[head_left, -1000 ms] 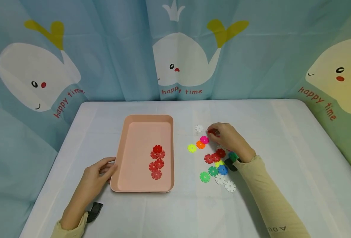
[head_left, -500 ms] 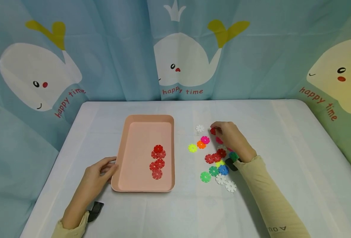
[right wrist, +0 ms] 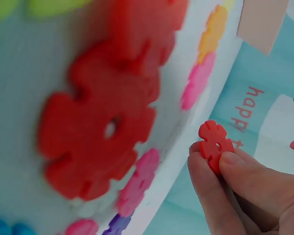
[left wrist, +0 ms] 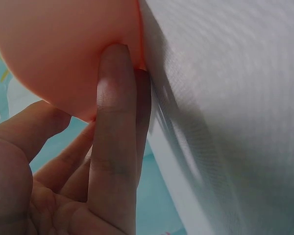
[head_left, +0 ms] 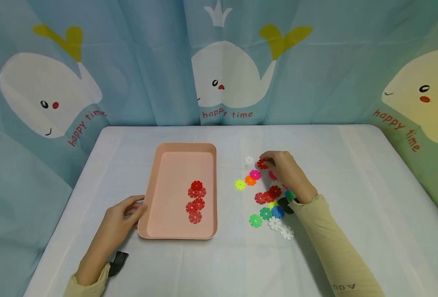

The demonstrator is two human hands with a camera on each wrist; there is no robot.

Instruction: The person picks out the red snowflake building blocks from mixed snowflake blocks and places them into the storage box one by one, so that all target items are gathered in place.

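Observation:
In the head view, my right hand (head_left: pixel 286 170) pinches a red snowflake disc (head_left: pixel 261 164) by its edge, between thumb and fingertips. That same notched red snowflake disc (right wrist: pixel 211 134) shows clearly in the right wrist view. My left hand (head_left: pixel 119 219) holds the left rim of a pink tray (head_left: pixel 168 181), thumb on one side and fingers on the other, as the left wrist view shows. Several red snowflake discs (head_left: pixel 198 203) lie overlapping in the tray's right half. More red snowflake discs (head_left: pixel 261 198) lie on the table near my right wrist.
Loose snowflake discs spread right of the tray: a white one (head_left: pixel 249 160), a pink one (head_left: pixel 254 175), an orange one (head_left: pixel 250 180), a yellow one (head_left: pixel 240 184), a blue one (head_left: pixel 278 212) and green ones (head_left: pixel 256 220). A whale-print curtain (head_left: pixel 137 82) hangs behind the table.
The red snowflake disc, mostly covered by my fingers before, now shows beyond my right fingertips. That hand has shifted slightly right, then slightly back left. My left hand and the tray stay put.

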